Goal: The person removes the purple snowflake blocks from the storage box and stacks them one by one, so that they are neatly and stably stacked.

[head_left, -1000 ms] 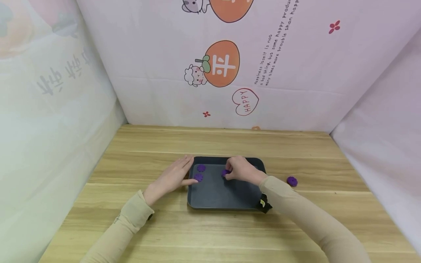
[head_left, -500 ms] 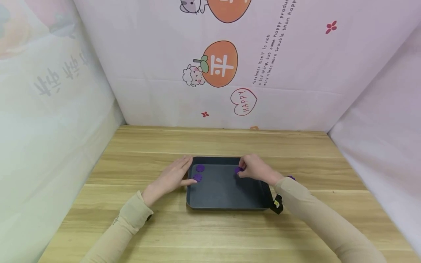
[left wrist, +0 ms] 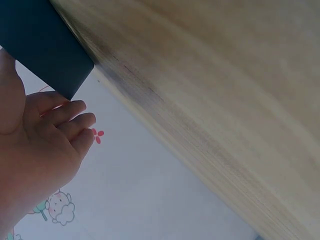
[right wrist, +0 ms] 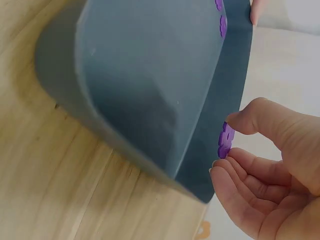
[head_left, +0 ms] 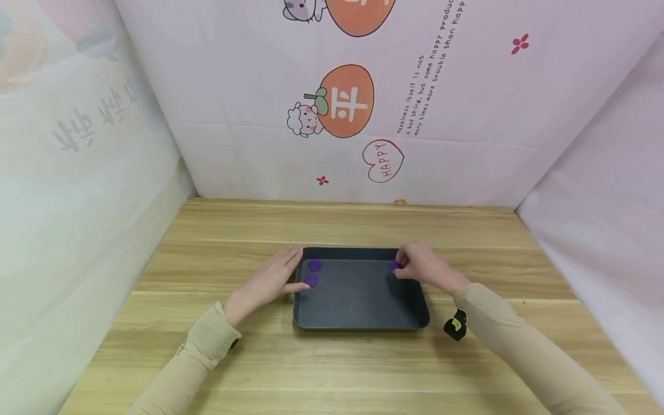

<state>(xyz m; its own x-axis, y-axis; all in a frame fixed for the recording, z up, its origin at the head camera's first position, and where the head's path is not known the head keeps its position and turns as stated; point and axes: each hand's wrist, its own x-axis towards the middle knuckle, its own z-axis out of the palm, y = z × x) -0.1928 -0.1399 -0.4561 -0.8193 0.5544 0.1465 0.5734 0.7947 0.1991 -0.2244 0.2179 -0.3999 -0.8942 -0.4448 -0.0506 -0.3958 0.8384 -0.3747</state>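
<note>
A dark grey baking tray lies on the table. My left hand rests on its left rim with the fingers extended, the thumb reaching inside. Two flat purple flower-shaped pieces lie on the tray floor at the back left, the nearer one by the left thumb. My right hand pinches another purple flower-shaped piece between thumb and fingers at the tray's back right corner. In the right wrist view that piece stands on edge, close to the tray's wall. The left wrist view shows the left fingers beside a tray corner.
The wooden table extends on all sides of the tray. A white printed cloth rises behind it, with pale cloth walls at left and right. A black device hangs at the right wrist.
My right hand has moved rightward along the tray's back side, carrying its purple piece. Another purple piece on the table at right is now out of sight behind the right arm. The left hand stays put.
</note>
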